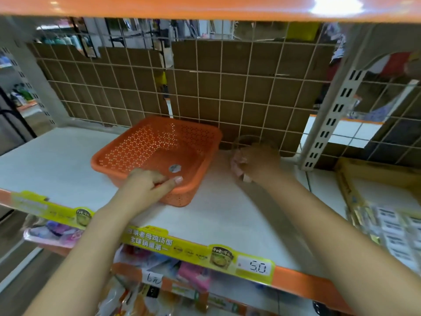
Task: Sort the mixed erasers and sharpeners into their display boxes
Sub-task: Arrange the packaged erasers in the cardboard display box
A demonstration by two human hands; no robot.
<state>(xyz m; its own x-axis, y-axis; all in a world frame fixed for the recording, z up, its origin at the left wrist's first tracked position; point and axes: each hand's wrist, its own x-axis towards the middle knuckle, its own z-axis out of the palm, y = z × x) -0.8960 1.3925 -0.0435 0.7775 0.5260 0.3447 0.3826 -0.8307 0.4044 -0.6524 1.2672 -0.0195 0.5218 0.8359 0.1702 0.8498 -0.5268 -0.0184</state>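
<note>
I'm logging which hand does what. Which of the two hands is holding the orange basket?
The left hand: it grips the near rim of the orange basket. The right hand is off to the basket's right, not touching it.

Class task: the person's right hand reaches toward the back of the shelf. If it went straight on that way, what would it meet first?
Most likely the clear round container just beyond the right hand, which may already touch it; blur hides the contact. Behind that stands the wire grid backing.

Left hand (149,184) grips near rim of orange perforated basket (159,153) on white shelf (57,163). At basket's three o'clock, right hand (257,164) holds blurred clear container (245,141).
</note>
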